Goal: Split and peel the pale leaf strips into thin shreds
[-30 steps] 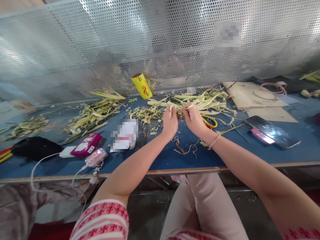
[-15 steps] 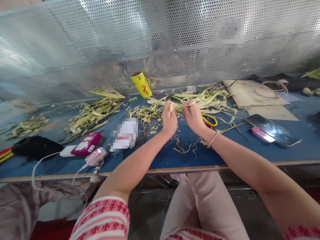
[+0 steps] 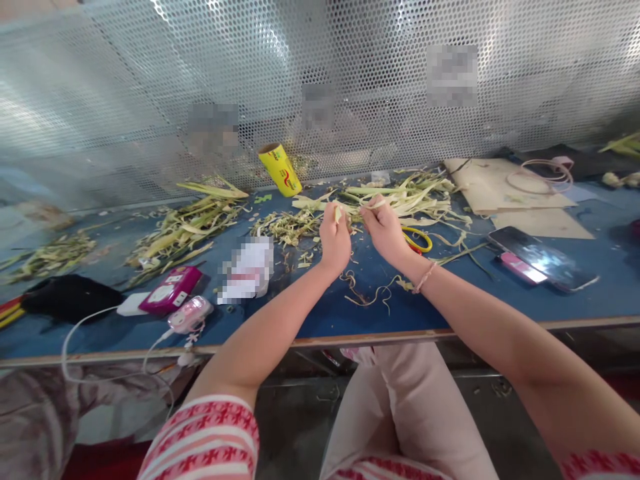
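My left hand (image 3: 335, 240) is closed, with a pale yellow-green plant stalk (image 3: 338, 214) showing by its thumb. Just to the right, my right hand (image 3: 385, 230) pinches a pale piece of the same dry plant matter, mostly hidden by the fingers. Both hands are raised over the blue tabletop, a short gap apart. Behind them lies a heap of pale leafy stalks (image 3: 423, 195). Small peeled scraps (image 3: 287, 227) are scattered left of my left hand. Scissors with yellow handles (image 3: 419, 239) lie partly hidden beside my right wrist.
A yellow cardboard tube (image 3: 281, 171) stands tilted near the perforated metal screen (image 3: 380, 100). Another stalk pile (image 3: 193, 223), a magenta device (image 3: 171, 289) and a cabled pink case (image 3: 191, 315) are left. Right are a phone (image 3: 545, 259) and brown cardboard (image 3: 500, 187).
The view has shifted slightly. My hands keep almost the same place and grip, with only small finger movement.
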A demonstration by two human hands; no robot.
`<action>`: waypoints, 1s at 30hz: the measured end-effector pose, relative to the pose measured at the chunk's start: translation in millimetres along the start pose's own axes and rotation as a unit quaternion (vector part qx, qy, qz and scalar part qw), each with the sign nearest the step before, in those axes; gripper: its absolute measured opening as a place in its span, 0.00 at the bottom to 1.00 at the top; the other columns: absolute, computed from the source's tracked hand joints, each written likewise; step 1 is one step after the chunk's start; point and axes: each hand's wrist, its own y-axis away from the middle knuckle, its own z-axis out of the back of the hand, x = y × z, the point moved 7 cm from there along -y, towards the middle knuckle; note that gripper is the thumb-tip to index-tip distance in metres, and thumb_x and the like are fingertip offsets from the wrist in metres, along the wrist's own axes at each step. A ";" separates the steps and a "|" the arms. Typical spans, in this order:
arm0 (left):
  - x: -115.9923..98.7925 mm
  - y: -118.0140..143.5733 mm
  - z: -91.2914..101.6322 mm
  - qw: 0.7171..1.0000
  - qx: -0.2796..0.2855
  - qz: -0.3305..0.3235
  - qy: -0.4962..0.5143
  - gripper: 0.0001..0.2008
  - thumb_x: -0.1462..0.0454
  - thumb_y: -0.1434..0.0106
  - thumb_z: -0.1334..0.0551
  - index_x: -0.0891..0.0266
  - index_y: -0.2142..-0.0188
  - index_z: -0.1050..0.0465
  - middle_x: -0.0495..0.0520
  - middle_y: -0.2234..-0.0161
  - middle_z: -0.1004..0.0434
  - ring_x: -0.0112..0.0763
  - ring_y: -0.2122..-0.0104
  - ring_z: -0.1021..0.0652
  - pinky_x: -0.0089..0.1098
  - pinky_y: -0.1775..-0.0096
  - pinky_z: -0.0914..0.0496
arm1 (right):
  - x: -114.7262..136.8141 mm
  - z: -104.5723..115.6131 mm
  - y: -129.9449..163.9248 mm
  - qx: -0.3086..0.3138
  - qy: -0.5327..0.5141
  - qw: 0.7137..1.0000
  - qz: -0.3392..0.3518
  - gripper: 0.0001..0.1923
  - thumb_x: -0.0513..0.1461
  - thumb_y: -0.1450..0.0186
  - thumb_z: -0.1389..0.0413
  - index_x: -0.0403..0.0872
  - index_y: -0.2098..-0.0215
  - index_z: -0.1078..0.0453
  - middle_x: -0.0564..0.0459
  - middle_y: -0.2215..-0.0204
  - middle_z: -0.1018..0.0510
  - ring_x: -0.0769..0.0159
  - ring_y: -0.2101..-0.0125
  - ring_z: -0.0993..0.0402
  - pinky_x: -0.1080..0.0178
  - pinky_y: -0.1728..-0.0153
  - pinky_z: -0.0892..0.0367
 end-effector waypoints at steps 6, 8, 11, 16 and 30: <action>17.9 -6.3 -2.8 0.997 0.000 0.048 0.055 0.22 0.43 0.39 0.48 0.58 0.72 0.43 0.45 0.80 0.47 0.22 0.81 0.40 0.29 0.76 0.44 | 2.7 -5.4 1.2 0.033 0.017 0.999 0.000 0.11 0.38 0.35 0.51 0.50 0.75 0.46 0.61 0.83 0.40 0.71 0.79 0.43 0.63 0.73 0.44; 23.3 -7.4 -3.3 0.996 0.002 0.056 0.065 0.22 0.43 0.39 0.48 0.58 0.72 0.43 0.45 0.80 0.47 0.22 0.81 0.40 0.29 0.76 0.44 | 1.6 -7.3 2.9 0.045 0.021 0.999 -0.002 0.10 0.38 0.35 0.51 0.50 0.74 0.45 0.61 0.82 0.40 0.71 0.79 0.43 0.63 0.73 0.44; 25.9 -8.2 -1.9 0.996 -0.001 0.062 0.066 0.21 0.43 0.38 0.47 0.58 0.72 0.43 0.45 0.79 0.46 0.22 0.80 0.40 0.29 0.76 0.44 | 2.7 -8.4 5.7 0.056 0.025 0.998 0.007 0.10 0.37 0.35 0.52 0.50 0.74 0.45 0.60 0.81 0.38 0.71 0.78 0.42 0.63 0.72 0.44; 16.2 -7.7 3.0 0.999 0.000 0.039 0.024 0.19 0.46 0.36 0.47 0.58 0.72 0.41 0.46 0.80 0.45 0.25 0.79 0.38 0.31 0.73 0.42 | 1.4 -5.9 7.0 0.061 0.015 0.998 0.000 0.10 0.38 0.34 0.51 0.51 0.73 0.44 0.61 0.83 0.39 0.71 0.80 0.43 0.63 0.74 0.44; 38.0 -8.3 -14.4 0.957 0.088 0.194 0.198 0.18 0.48 0.43 0.37 0.61 0.72 0.34 0.45 0.81 0.38 0.20 0.82 0.38 0.28 0.77 0.42 | -36.1 5.8 -1.8 0.004 -0.166 0.973 -0.158 0.09 0.43 0.38 0.44 0.50 0.70 0.41 0.62 0.83 0.33 0.74 0.82 0.36 0.68 0.78 0.40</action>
